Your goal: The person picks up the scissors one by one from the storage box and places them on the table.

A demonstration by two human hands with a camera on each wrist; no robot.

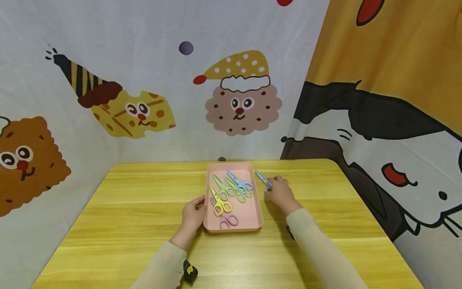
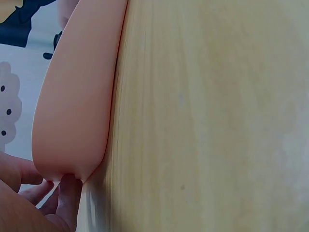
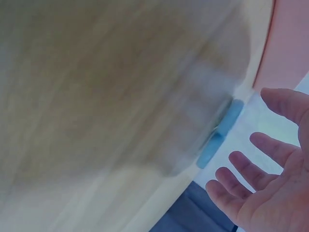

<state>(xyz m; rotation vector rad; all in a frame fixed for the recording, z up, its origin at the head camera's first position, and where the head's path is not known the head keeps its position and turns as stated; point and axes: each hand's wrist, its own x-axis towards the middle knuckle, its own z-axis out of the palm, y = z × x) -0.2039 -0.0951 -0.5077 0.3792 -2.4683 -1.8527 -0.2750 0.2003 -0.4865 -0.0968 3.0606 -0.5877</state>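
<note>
A shallow pink tray (image 1: 249, 216) stands on the table with several small scissors inside: yellow scissors (image 1: 218, 202), pink scissors (image 1: 228, 220), two green pairs and blue scissors (image 1: 240, 182). At the tray's left wall is my left hand (image 1: 192, 214), its fingertips touching the outside, as the left wrist view also shows. Right of the tray lies another pair of blue scissors (image 1: 262, 179), blades pointing away and toward the left. My right hand (image 1: 282, 193) is over their handle end, which it hides. In the right wrist view its fingers spread apart beside the blue scissors (image 3: 219, 135).
The wooden table (image 1: 144, 204) extends to both sides of the tray. Behind it hangs a cloth (image 1: 151, 72) printed with cartoon food and animals. A black strap device (image 1: 190, 271) is on the left wrist.
</note>
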